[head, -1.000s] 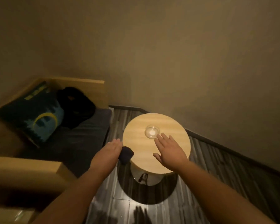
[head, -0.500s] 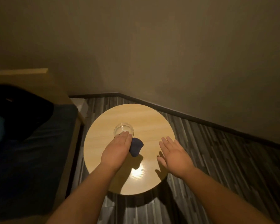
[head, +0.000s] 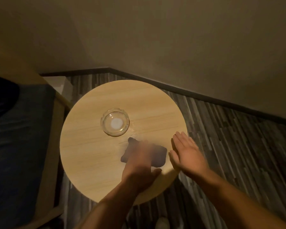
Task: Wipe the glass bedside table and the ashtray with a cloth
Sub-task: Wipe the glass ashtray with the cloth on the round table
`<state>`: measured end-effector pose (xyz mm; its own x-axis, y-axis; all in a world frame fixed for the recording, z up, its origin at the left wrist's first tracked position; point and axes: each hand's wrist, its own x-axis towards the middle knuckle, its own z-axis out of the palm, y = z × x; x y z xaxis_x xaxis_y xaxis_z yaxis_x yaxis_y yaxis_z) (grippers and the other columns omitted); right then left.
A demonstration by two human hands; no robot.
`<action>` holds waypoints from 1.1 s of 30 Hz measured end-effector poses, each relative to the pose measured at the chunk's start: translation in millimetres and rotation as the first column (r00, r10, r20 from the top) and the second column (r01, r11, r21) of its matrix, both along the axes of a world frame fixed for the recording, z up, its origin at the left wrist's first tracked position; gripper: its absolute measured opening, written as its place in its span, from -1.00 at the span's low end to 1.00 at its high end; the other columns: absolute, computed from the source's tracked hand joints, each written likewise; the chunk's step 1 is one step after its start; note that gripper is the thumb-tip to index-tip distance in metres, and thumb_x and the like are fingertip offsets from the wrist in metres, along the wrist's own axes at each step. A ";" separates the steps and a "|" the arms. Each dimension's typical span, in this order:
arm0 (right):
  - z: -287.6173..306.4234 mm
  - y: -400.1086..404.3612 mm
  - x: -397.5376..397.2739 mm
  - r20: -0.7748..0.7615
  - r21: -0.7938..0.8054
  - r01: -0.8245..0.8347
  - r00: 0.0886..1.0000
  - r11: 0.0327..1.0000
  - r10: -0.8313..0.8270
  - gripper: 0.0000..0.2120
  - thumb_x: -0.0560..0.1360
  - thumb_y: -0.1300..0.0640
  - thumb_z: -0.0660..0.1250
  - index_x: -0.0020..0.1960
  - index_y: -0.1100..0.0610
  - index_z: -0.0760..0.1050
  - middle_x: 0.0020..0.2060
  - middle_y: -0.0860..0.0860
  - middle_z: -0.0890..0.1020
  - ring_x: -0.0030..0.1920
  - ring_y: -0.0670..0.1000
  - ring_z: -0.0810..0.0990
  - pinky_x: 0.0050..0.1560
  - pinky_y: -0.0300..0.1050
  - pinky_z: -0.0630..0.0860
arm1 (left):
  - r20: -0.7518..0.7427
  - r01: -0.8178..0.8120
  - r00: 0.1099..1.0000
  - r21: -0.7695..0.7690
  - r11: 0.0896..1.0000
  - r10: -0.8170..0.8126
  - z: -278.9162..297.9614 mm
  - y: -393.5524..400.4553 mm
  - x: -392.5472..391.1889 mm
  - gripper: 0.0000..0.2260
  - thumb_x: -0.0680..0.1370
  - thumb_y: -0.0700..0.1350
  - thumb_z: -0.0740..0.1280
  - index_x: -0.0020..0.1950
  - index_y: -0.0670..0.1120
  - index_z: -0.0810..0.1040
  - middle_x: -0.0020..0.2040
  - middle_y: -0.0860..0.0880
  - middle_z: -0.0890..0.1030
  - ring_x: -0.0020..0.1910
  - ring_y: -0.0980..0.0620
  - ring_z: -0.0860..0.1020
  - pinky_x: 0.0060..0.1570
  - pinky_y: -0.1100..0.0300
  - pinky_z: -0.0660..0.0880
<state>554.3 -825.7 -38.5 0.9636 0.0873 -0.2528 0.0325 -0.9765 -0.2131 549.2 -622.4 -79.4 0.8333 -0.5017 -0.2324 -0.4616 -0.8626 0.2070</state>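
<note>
A round, light wood-look bedside table (head: 92, 156) fills the middle of the view. A clear glass ashtray (head: 115, 124) stands on it, left of centre. A dark blue cloth (head: 158, 155) lies spread on the tabletop near the right front. My left hand (head: 139, 167), blurred by motion, presses down on the cloth. My right hand (head: 186, 154) hovers flat over the table's right edge, fingers apart and holding nothing, just beside the cloth.
A wood-framed seat with a dark blue cushion (head: 20, 146) stands close on the left. Walls meet in a corner behind the table, with a dark skirting board (head: 205, 96). Striped dark floor (head: 238, 146) lies to the right.
The view has closed in on the table. My left hand has carried the bunched cloth from beside the ashtray toward the right front, where it now lies spread flat. My right hand stays at the right edge.
</note>
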 end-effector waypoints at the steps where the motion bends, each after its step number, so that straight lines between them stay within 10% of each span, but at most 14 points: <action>1: -3.7 4.9 -0.1 -0.012 0.020 -0.003 1.000 1.000 0.004 -0.41 0.58 -0.10 0.03 0.54 0.13 0.08 0.54 0.07 0.12 0.53 0.04 0.01 0.48 -0.06 -0.15 | 0.007 0.010 1.000 -0.022 1.000 -0.010 0.0 2.7 0.8 -0.20 0.51 0.32 0.14 0.54 -0.20 0.08 0.55 -0.20 0.12 0.54 -0.14 0.07 0.49 -0.11 0.01; 8: -7.5 41.8 -0.9 0.059 0.100 -0.131 0.990 0.986 0.126 -0.41 0.53 -0.11 0.03 0.47 0.14 0.26 0.47 0.11 0.29 0.47 0.11 0.25 0.46 0.02 0.04 | 0.003 -0.135 0.991 -0.182 0.974 0.137 32.0 43.5 12.3 -0.31 0.50 -0.01 0.23 0.57 -0.13 0.04 0.58 -0.11 0.04 0.55 -0.03 -0.07 0.50 0.00 -0.18; 15: -24.7 91.7 11.9 0.148 0.065 -0.499 0.861 0.864 0.486 -0.52 0.49 -0.02 0.31 0.36 0.13 0.39 0.33 0.24 0.46 0.30 0.22 0.47 0.26 0.20 0.43 | -0.110 -0.640 0.749 -0.372 0.672 0.653 38.4 122.2 66.2 -0.66 0.60 -0.10 0.19 0.37 -0.09 0.43 0.27 -0.09 0.52 0.19 -0.08 0.50 0.14 0.07 0.44; 25: -37.2 99.4 23.5 0.268 0.235 -0.421 0.895 0.876 0.358 -0.62 0.45 0.03 0.38 0.26 0.02 0.50 0.12 0.10 0.55 0.03 0.14 0.53 -0.09 0.02 0.49 | -0.125 -0.383 0.924 -0.324 0.865 0.362 21.1 150.7 116.4 -0.39 0.47 0.24 0.29 0.47 0.20 0.17 0.19 0.07 0.45 0.08 0.05 0.48 0.09 0.06 0.45; 33: -46.6 106.2 15.2 0.327 0.260 -0.298 0.922 0.919 0.207 -0.67 0.50 -0.13 0.31 0.23 -0.08 0.48 0.26 0.11 0.52 0.18 0.14 0.51 0.01 0.03 0.45 | -0.143 -0.372 0.928 -0.370 0.852 0.343 16.2 153.8 125.2 -0.35 0.45 0.27 0.28 0.48 0.20 0.13 0.30 0.09 0.43 0.17 0.04 0.47 0.16 0.00 0.42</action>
